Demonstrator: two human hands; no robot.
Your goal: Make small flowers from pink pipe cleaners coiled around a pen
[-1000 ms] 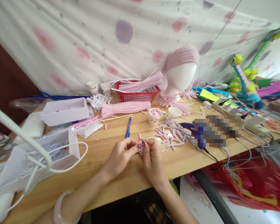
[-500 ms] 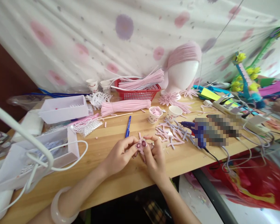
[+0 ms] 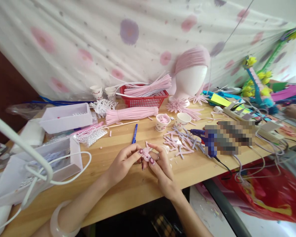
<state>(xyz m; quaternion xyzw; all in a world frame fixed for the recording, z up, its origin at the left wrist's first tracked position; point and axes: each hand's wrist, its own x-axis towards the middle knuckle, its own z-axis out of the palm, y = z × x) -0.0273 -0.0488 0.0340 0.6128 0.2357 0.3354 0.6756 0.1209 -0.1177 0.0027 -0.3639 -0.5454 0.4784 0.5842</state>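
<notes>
A small pale pink piece of bent pipe cleaner [image 3: 146, 154] is pinched between my hands near the front of the table. My left hand [image 3: 124, 163] grips its left side with thumb and fingers. On the other side my right hand [image 3: 162, 169] closes on it, thumb in front and fingers partly behind. Part of the piece is hidden by the fingertips. Just beyond lies a blue pen [image 3: 135, 133]. To the right are short pink and grey pipe cleaner pieces [image 3: 184, 141]. A paper cup [image 3: 162, 126] filled with pink pieces stands behind them, beside another paper cup [image 3: 182, 121].
A blue glue gun [image 3: 199, 133] lies to the right, near power strips [image 3: 271, 131] and loose cables. White boxes [image 3: 76, 161] and a white cable occupy the left. Behind are a red basket [image 3: 143, 101], a pipe cleaner bundle [image 3: 132, 114] and a mannequin head [image 3: 192, 79]. Another person's hand [image 3: 294, 111] shows far right.
My right thumb has shifted down and away from my left thumb, so more of the pink piece shows between them. The view has moved slightly.
</notes>
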